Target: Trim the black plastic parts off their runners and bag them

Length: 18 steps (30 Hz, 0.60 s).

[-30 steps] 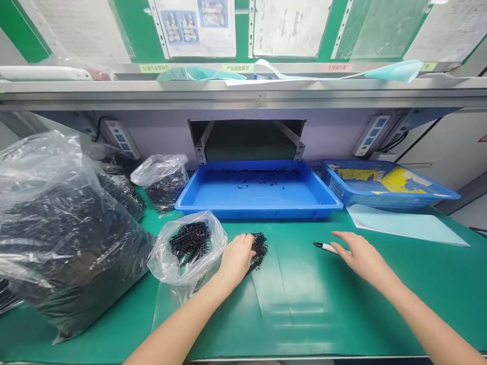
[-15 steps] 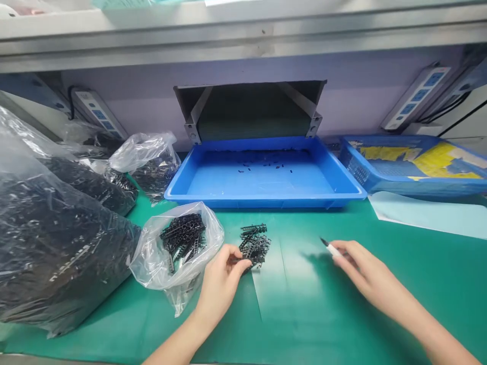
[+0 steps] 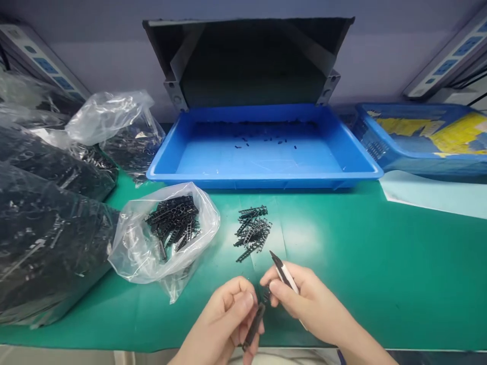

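The green bench (image 3: 380, 263) fills the view from the near edge to the far wall. At far centre a blue tray (image 3: 353, 152) sits on it under a dark chute opening (image 3: 247, 61), with a few small black bits scattered on its floor. On the left lie large clear bags of black parts (image 3: 41, 228), and a smaller open bag (image 3: 137, 248) of the same parts lies nearer the middle. A blue basket (image 3: 376, 147) with yellow sheets stands at far right, a pale sheet (image 3: 433, 195) just near of it. Between the small bag and the hands lies a loose pile of black strips (image 3: 253, 230) on the bench.

At the near edge, the left hand (image 3: 224, 324) has its grip clenched on one black strip (image 3: 254, 324), which slants up toward the right hand. The right hand (image 3: 308, 301) has its grip closed around a white pen (image 3: 284, 274) with a dark tip pointing far-left, and its fingertips touch the upper end of the strip. Both hands hang just above the bench, near of the loose pile.
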Available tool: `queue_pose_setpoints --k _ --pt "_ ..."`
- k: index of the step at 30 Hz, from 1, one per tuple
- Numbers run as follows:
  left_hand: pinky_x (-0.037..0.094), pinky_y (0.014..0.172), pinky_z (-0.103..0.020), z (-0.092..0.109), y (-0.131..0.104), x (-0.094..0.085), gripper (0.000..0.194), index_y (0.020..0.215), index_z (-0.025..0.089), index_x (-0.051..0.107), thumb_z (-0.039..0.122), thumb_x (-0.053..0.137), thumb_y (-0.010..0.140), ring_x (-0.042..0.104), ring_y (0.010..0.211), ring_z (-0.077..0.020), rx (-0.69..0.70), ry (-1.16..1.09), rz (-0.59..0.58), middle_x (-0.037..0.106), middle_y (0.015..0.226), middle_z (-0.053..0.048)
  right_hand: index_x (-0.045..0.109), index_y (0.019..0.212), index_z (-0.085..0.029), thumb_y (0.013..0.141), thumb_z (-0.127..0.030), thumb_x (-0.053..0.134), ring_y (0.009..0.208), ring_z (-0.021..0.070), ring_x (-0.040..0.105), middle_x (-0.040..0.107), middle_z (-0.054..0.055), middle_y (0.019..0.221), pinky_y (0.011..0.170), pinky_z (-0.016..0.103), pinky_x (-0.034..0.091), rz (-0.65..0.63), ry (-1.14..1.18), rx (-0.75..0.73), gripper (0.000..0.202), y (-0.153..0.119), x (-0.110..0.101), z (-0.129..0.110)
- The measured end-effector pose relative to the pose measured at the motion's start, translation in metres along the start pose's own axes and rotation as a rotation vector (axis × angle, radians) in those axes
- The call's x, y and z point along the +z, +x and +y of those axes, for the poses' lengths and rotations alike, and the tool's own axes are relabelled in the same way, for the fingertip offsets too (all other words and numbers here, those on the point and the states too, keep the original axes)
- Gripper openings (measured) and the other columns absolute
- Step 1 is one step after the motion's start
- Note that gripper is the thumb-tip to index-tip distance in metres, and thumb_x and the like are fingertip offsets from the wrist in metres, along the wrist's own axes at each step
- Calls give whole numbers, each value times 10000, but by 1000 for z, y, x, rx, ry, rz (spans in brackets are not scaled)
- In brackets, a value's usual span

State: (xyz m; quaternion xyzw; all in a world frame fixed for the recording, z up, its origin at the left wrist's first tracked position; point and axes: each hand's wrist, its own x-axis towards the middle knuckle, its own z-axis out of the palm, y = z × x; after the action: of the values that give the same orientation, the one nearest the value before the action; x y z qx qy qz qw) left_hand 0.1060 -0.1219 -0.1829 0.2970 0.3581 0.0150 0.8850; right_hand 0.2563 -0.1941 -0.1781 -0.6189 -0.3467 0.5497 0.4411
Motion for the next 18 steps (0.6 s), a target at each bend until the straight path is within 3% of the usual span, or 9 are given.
queue_pose_setpoints --k 5,10,12,16,18 --pt "380 326 -133 -2 5 -8 391 824 150 509 428 724 652 534 395 -70 -117 -16 -146 596 659 -9 617 855 -172 866 -376 467 661 132 525 581 7 722 618 242 429 -53 -77 -95 254 -5 2 3" --pt "221 321 -150 -3 5 -8 359 927 164 536 467 608 748 375 332 -8 51 257 68 554 703 8 480 1199 -205 923 -383 336 625 133 556 602 14 768 609 250 470 111 -283 -154 358 -15 -2 12" --pt "225 378 -162 -2 3 -9 355 956 175 537 463 599 758 343 386 -6 118 316 144 507 683 32 445 1245 -237 941 -353 281 615 133 567 615 8 754 582 240 475 122 -394 -170 364 -20 -3 15" --pt "279 464 -182 -2 1 -9 279 961 191 522 438 513 831 394 495 -36 184 340 136 492 714 27 451 1252 -243 938 -283 315 810 165 616 647 47 967 693 273 506 129 -646 -193 344 -27 1 22" --pt "262 452 -187 -3 1 -8 244 936 191 511 419 472 860 374 465 -26 177 334 110 506 731 23 421 1283 -220 938 -264 315 808 173 616 643 62 965 665 275 512 120 -758 -254 363 -28 6 25"
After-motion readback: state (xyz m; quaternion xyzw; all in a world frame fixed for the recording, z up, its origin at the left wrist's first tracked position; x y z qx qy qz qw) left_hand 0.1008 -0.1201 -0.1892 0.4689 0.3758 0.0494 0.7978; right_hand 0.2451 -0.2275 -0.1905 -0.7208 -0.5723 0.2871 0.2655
